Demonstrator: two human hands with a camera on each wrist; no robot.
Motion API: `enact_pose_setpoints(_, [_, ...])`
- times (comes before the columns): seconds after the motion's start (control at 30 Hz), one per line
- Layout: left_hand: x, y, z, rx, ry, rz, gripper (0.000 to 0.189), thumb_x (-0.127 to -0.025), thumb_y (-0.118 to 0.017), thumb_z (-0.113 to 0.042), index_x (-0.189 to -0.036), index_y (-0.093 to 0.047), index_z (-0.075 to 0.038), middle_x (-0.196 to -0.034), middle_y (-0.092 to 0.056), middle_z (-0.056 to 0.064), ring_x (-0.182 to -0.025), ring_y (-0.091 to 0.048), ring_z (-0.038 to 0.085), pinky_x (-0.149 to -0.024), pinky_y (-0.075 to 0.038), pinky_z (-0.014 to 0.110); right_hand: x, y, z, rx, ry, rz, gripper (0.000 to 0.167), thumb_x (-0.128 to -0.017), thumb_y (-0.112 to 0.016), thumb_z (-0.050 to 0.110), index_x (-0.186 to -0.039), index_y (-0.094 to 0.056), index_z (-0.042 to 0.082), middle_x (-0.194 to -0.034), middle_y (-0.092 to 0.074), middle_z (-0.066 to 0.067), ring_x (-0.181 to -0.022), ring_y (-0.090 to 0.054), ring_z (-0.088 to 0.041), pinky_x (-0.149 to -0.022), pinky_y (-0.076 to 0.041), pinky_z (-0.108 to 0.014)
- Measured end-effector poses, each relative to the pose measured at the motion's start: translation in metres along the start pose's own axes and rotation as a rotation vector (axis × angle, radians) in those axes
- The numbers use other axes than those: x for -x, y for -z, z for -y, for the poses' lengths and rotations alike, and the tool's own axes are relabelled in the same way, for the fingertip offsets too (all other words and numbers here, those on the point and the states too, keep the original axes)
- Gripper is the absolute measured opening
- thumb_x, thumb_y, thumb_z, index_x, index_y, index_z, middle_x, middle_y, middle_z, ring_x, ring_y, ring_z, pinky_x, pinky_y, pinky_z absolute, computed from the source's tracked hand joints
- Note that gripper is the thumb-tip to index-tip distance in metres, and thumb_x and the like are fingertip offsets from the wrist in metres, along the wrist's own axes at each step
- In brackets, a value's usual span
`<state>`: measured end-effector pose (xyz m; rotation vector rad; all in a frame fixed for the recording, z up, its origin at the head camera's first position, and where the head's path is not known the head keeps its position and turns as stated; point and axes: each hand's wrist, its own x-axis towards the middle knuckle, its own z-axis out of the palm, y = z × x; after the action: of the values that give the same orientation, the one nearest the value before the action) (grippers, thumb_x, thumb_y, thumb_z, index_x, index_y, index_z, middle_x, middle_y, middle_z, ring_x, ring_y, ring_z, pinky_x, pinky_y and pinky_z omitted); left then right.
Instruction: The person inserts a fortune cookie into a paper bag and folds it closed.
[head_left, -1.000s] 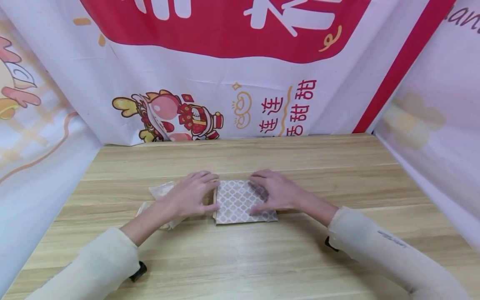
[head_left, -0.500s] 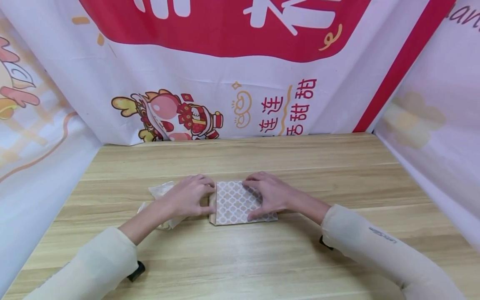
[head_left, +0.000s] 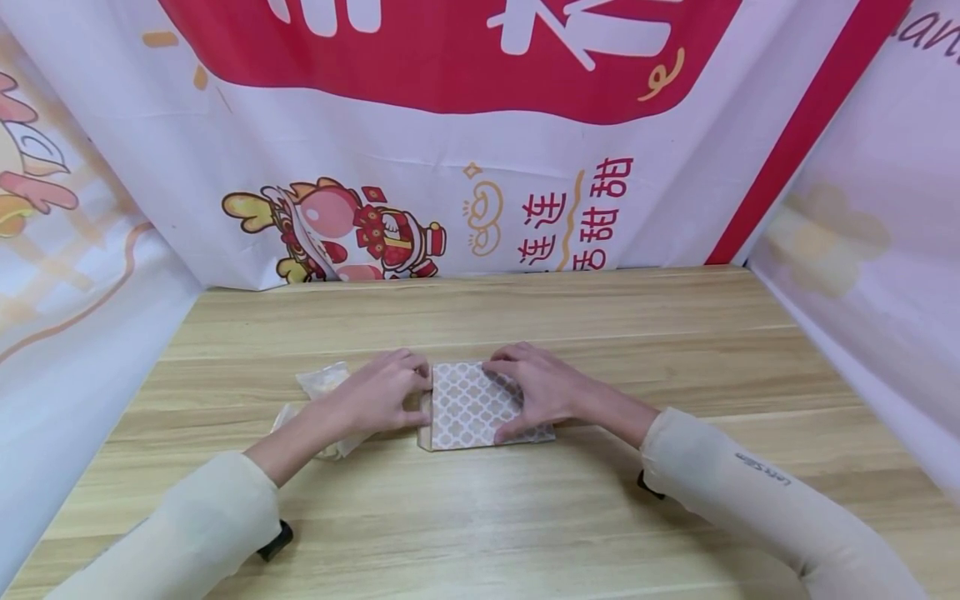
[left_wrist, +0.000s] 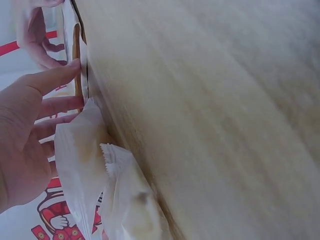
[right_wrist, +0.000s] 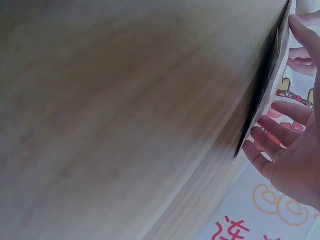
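Mid-frame in the head view, one box [head_left: 471,410] lies on the table [head_left: 480,525], the left hand [head_left: 381,393] holding thumb and fingers apart at its left flap [head_left: 425,438], the right hand [head_left: 547,387] spread over its right part. Lower left in the left wrist view, two packets [left_wrist: 82,150] lie beside the left hand's fingers. At right in the right wrist view, thumb and four fingers spread along the box's edge.

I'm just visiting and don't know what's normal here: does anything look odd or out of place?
Nothing looks spilled around the patterned item. What looks odd: on the cloth backdrop, the cartoon figure lies on its side, as though hung sideways.
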<state>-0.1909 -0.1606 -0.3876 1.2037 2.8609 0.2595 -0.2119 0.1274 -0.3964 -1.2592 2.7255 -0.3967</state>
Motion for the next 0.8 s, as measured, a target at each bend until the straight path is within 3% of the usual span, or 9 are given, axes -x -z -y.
enact_pose_setpoints(0.2, [-0.005, -0.002, -0.001, 0.07, 0.056, -0.014, 0.036, -0.085, -0.086, -0.031, -0.106, -0.08, -0.002, -0.099, -0.065, 0.003, -0.091, -0.054, 0.018, -0.082, -0.052, 0.036, 0.0, -0.001, -0.001, 0.002, -0.003, 0.003, 0.105, -0.069, -0.086, 0.066, -0.149, -0.054, 0.005, -0.146, -0.055, -0.016, -0.136, -0.049, -0.032, -0.117, -0.041, -0.048])
enact_pose_setpoints(0.37, [-0.009, -0.003, -0.001, 0.169, 0.112, -0.017, 0.028, -0.085, -0.087, -0.024, -0.103, -0.08, -0.004, -0.093, -0.066, 0.001, -0.086, -0.055, 0.015, -0.078, -0.053, 0.034, 0.001, -0.001, 0.0, -0.006, -0.003, 0.001, 0.105, -0.07, -0.085, 0.066, -0.149, -0.054, 0.005, -0.146, -0.055, -0.017, -0.135, -0.05, -0.032, -0.116, -0.042, -0.049])
enact_pose_setpoints(0.63, [-0.019, -0.004, 0.0, 0.412, 0.192, 0.027, 0.006, -0.087, -0.082, -0.004, -0.089, -0.076, -0.004, -0.082, -0.069, 0.0, -0.074, -0.06, 0.01, -0.07, -0.056, 0.026, 0.002, -0.001, 0.001, -0.019, -0.005, 0.002, 0.104, -0.07, -0.085, 0.066, -0.149, -0.055, 0.005, -0.145, -0.055, -0.016, -0.135, -0.049, -0.032, -0.116, -0.042, -0.048])
enact_pose_setpoints(0.8, [-0.021, -0.006, 0.002, 0.5, 0.211, 0.0, 0.009, -0.09, -0.072, 0.003, -0.084, -0.075, -0.003, -0.076, -0.068, 0.0, -0.069, -0.058, 0.009, -0.066, -0.052, 0.024, 0.002, 0.0, 0.001, -0.02, -0.02, 0.015, 0.105, -0.07, -0.085, 0.067, -0.15, -0.054, 0.007, -0.147, -0.054, -0.015, -0.136, -0.048, -0.031, -0.116, -0.042, -0.048])
